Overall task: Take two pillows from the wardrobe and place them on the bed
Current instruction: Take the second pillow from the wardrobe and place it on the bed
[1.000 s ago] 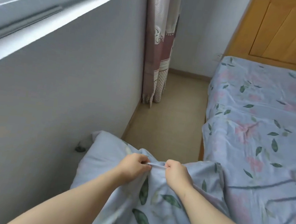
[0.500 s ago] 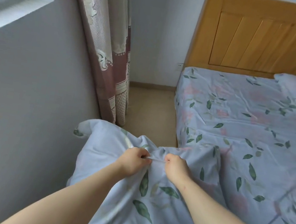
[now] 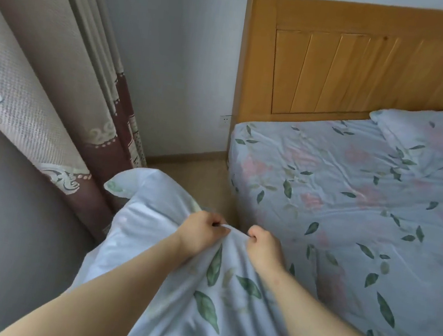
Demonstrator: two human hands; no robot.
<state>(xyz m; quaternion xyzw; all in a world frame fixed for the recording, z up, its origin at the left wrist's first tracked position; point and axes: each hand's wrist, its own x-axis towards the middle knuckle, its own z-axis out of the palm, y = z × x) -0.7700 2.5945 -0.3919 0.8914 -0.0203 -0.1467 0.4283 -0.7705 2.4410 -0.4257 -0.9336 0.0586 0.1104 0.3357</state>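
While the left hand point(image 3: 200, 234) and right hand point(image 3: 264, 244) clutch its top edge, a leaf-print pillow point(image 3: 136, 227) hangs beside the bed point(image 3: 335, 211).
Head view: both fists are closed tight on bunched fabric, close together; the pillow is off the mattress, between the curtain point(image 3: 56, 89) and the bed's near corner. Another pillow point(image 3: 430, 133) lies by the headboard point(image 3: 368, 68).

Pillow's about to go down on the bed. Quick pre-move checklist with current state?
1. Left hand grip on the carried light-blue leaf-print pillow: ok, fingers bunch the fabric.
2. Right hand grip: ok, same.
3. Landing spot on the floral-sheeted bed by the wooden headboard: ok, bare sheet.
4. First matching pillow lying at the headboard: ok.
5. Carried pillow apart from the patterned brown curtain: cannot tell, they overlap in view.
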